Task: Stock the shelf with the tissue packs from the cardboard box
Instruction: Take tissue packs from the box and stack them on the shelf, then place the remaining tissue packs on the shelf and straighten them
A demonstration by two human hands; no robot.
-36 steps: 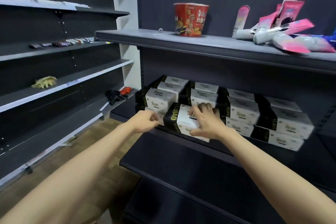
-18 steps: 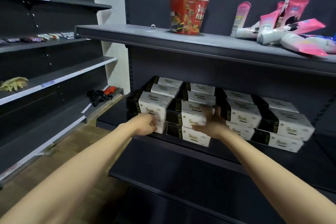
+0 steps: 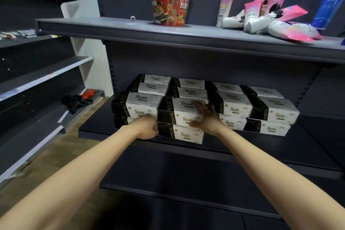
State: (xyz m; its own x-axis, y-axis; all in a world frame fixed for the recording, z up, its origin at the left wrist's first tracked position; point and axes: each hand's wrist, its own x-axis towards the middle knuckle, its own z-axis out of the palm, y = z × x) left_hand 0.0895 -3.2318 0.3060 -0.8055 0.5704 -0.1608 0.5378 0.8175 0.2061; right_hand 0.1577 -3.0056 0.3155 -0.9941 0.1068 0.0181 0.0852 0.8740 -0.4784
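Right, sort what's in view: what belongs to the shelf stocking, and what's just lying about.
Job:
tissue packs
middle shelf
left hand
right hand

Lying about:
red noodle cup
pink tubes
blue tube
black gloves

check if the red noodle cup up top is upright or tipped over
Upright: the red noodle cup stands on its narrow base on the upper shelf, wide rim up.

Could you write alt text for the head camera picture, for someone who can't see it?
Two bare hands, left hand and right hand, press against stacked black-and-white tissue packs on a dark shelf. On the shelf above stand a red noodle cup and pink pouches.
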